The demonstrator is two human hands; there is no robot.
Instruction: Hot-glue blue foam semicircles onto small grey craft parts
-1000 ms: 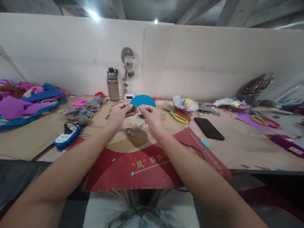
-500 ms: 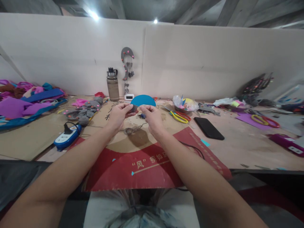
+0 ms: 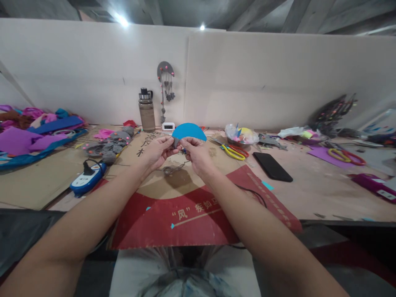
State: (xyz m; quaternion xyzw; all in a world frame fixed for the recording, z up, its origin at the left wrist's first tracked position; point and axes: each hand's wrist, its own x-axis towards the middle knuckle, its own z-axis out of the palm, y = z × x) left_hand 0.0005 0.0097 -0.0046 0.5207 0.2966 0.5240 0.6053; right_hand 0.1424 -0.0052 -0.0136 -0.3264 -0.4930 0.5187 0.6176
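My left hand [image 3: 159, 152] pinches a small grey felt piece [image 3: 176, 143] between thumb and fingers, above the cardboard. Close against it, my right hand [image 3: 195, 153] has thumb and forefinger pressed together at the felt's right edge; whatever small thing lies in that pinch is hidden. A loose bundle of grey cord [image 3: 172, 169] rests on the cardboard below, one strand running up toward my right hand. Just beyond my fingers shows a rounded blue sheet [image 3: 189, 130], its lower part covered by the hands.
Red-and-tan cardboard [image 3: 192, 227] covers the front. To the right are yellow-handled scissors [image 3: 233, 152] and a black phone [image 3: 272, 166]; to the left, a power strip [image 3: 88, 178] and grey felt pieces [image 3: 108, 146]. A bottle [image 3: 146, 111] stands by the wall near a hanging grey moon ornament [image 3: 166, 70].
My right hand has moved left, up to the grey felt piece, closing the small gap between the hands. The blue sheet appears slightly farther right.
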